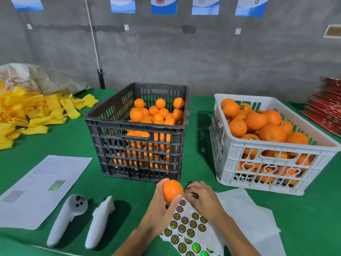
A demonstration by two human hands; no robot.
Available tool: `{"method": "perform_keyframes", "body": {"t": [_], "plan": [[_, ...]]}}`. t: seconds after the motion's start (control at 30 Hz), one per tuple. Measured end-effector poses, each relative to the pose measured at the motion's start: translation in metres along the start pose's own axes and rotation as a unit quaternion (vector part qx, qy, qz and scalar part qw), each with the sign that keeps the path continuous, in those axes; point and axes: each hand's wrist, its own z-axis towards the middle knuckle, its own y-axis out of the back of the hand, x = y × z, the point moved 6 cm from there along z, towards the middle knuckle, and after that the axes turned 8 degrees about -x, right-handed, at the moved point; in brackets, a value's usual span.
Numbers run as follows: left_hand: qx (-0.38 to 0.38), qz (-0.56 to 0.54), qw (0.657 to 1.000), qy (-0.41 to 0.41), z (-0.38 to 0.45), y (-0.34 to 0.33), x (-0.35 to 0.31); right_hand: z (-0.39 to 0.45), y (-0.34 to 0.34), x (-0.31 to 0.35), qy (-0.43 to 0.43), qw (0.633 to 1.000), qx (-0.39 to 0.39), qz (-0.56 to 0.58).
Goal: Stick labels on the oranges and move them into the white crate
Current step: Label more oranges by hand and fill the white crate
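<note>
Orange [172, 190] sits in left grip [162, 207], fingers curled around it; right grip [201, 197] pinches label sheet [190, 228].

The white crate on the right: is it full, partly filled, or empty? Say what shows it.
Nearly full. The white crate holds oranges heaped up to its rim, and more show through its side slots.
</note>
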Motion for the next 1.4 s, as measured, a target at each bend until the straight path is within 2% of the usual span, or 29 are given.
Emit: {"method": "perform_keyframes", "body": {"t": [0.17,0.37,0.47,0.67,0.73,0.8,0.87,0.97,1.1,1.27,1.4], "plan": [[0.015,0.018,0.999,-0.021,-0.003,0.002,-0.004,0.003,0.002,0.001,-0.018,0.999,-0.004,0.035],[0.087,0.104,0.99,-0.038,-0.012,-0.004,-0.008,0.007,0.005,-0.003,-0.132,0.976,0.024,0.174],[0.103,0.121,0.986,-0.042,-0.015,-0.004,-0.008,0.008,0.004,-0.002,-0.157,0.971,0.034,0.176],[0.101,0.116,0.988,-0.033,-0.014,-0.004,-0.007,0.006,0.008,0.008,0.01,1.0,0.023,0.016],[0.095,0.097,0.99,-0.022,-0.014,-0.003,-0.005,0.009,0.015,0.008,-0.041,0.998,-0.016,0.037],[0.084,0.054,0.995,-0.008,-0.012,-0.002,-0.004,0.012,0.031,0.008,-0.099,0.983,-0.105,0.111],[0.056,0.008,0.998,-0.001,-0.004,-0.001,-0.012,0.016,0.053,0.019,-0.075,0.97,-0.173,0.155],[0.02,-0.026,0.999,-0.012,0.024,0.0,-0.04,0.026,0.09,0.047,0.0,0.964,-0.205,0.168],[0.018,-0.055,0.996,-0.07,0.064,0.001,-0.101,0.04,0.142,0.081,0.073,0.963,-0.229,0.118],[0.0,-0.039,0.984,-0.174,0.098,0.004,-0.178,0.048,0.199,0.1,0.081,0.956,-0.237,0.154],[-0.026,0.01,0.967,-0.252,0.131,0.0,-0.239,0.069,0.226,0.108,0.029,0.966,-0.214,0.142]]}}
